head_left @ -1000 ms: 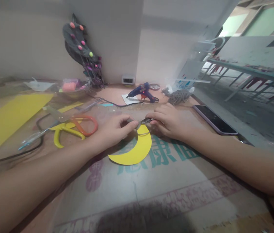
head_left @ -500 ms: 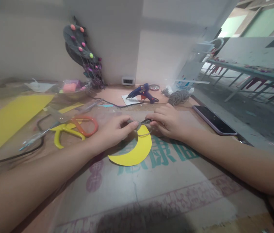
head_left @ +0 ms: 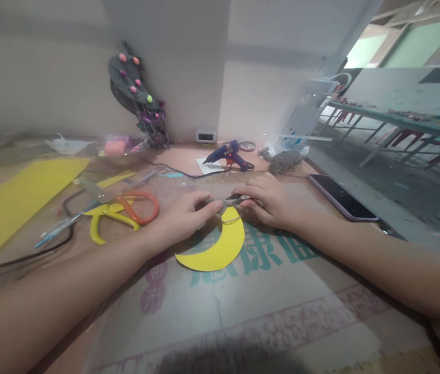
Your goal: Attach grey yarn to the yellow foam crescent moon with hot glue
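A yellow paper crescent moon lies in front of me, its upper tip wrapped in grey yarn. My left hand pinches that wrapped tip between thumb and fingers. On the other side, my right hand is closed at the fingertips on grey yarn beside the tip. A small dark pointed shape shows at those right fingers; I cannot tell whether it is part of the yarn. A ball of grey yarn sits behind my right hand.
Scissors with orange and yellow handles and a yellow sheet lie left. At the back are a blue glue gun, a small digital clock and a decorated grey crescent. A phone is on the right.
The whole view has shifted slightly, so things sit a little lower. Both hands stay at the crescent's upper tip, with only small finger movement at the yarn.
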Action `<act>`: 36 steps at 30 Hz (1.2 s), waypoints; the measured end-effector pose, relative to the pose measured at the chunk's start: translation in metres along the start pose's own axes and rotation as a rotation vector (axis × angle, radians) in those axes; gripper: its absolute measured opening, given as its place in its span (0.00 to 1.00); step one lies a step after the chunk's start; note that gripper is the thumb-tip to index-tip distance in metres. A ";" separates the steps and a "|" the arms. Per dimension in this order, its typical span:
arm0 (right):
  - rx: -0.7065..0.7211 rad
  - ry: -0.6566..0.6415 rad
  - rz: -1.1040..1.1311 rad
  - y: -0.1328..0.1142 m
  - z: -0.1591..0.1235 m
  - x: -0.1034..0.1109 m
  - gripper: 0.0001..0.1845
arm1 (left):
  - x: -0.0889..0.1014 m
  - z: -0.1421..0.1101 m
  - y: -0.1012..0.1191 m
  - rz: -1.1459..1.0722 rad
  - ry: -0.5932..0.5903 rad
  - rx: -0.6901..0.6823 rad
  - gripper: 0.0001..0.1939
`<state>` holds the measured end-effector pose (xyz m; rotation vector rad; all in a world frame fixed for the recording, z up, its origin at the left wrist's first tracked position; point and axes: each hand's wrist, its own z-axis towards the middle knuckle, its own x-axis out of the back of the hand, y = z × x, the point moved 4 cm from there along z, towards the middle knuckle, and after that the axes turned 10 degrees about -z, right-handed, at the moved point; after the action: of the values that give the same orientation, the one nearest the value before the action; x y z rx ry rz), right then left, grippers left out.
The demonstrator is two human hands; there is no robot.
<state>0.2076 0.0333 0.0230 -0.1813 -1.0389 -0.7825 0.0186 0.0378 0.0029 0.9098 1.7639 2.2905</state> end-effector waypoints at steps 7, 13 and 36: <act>0.038 -0.004 0.012 -0.001 0.000 -0.003 0.17 | 0.000 0.000 -0.001 -0.001 0.005 -0.010 0.19; 0.040 0.001 0.012 0.000 0.000 -0.001 0.17 | -0.001 0.001 -0.004 -0.032 -0.021 0.007 0.19; -0.240 0.059 0.118 0.024 0.004 -0.027 0.21 | -0.006 0.001 -0.007 -0.205 -0.062 0.069 0.20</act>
<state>0.2133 0.0665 0.0080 -0.4185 -0.8692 -0.7991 0.0217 0.0381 -0.0052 0.7617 1.8269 2.0653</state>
